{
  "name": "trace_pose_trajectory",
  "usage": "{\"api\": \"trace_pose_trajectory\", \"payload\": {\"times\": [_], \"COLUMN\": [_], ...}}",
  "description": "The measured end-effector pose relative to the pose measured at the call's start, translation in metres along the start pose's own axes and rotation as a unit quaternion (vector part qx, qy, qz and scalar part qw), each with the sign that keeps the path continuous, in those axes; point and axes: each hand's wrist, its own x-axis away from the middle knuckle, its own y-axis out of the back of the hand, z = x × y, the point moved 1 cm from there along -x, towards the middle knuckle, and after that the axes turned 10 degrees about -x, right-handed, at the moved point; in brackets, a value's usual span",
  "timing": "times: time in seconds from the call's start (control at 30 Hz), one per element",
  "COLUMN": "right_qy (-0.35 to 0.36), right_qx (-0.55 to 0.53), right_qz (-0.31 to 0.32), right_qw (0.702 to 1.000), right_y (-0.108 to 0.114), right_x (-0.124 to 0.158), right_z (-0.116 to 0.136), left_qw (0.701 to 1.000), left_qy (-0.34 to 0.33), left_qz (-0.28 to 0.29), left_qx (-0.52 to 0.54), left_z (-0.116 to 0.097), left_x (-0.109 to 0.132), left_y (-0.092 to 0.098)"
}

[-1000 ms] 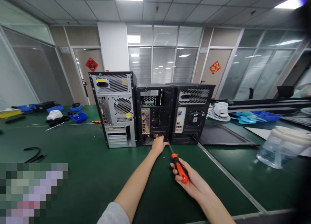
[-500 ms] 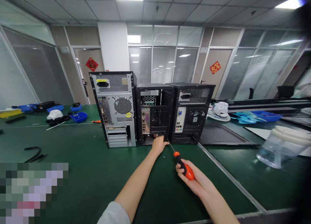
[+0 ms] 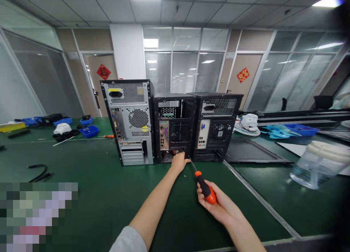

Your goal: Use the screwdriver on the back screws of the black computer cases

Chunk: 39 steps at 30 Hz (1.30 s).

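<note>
Three computer cases stand in a row with their backs towards me. My left hand (image 3: 179,162) is at the bottom opening of the middle black case (image 3: 179,115); its thumb points right, and its other fingers are hidden inside. Closed round a red and black screwdriver (image 3: 204,186), my right hand (image 3: 214,200) holds it tilted. The shaft points up and left, and its tip meets the lower right corner of that case, near my left thumb. To the left is a taller silver-backed case (image 3: 133,124), to the right another black case (image 3: 217,126).
A black panel (image 3: 254,151) lies right of the cases, with a clear plastic jar (image 3: 314,168) nearer me. Blue trays (image 3: 89,131), a small orange-handled tool (image 3: 108,136) and a black cable (image 3: 41,173) are on the green table (image 3: 90,208) to the left.
The screwdriver handle and my right hand have shifted slightly left, and the handle has turned a little. My left hand stays in place at the middle case.
</note>
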Motion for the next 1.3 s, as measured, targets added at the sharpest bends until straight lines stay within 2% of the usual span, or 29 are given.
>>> {"api": "trace_pose_trajectory", "payload": {"times": [0.53, 0.77, 0.97, 1.3], "right_qy": [-0.013, -0.052, -0.058, -0.061], "right_qx": [0.001, 0.013, 0.011, -0.013], "right_qz": [0.028, 0.04, 0.061, 0.07], "right_qw": [1.0, 0.998, 0.996, 0.996], "right_y": [0.004, 0.01, 0.014, 0.008], "right_x": [-0.003, -0.004, -0.006, -0.001], "right_z": [-0.01, -0.01, -0.011, -0.009], "left_qw": [1.0, 1.0, 1.0, 1.0], "left_qy": [0.004, 0.004, 0.007, 0.011], "left_qz": [-0.014, -0.02, -0.02, -0.019], "left_qx": [-0.006, -0.004, -0.004, -0.005], "left_z": [-0.001, -0.001, -0.002, -0.003], "left_x": [0.0, 0.001, 0.002, 0.003], "left_y": [-0.001, 0.0, 0.001, 0.001]}}
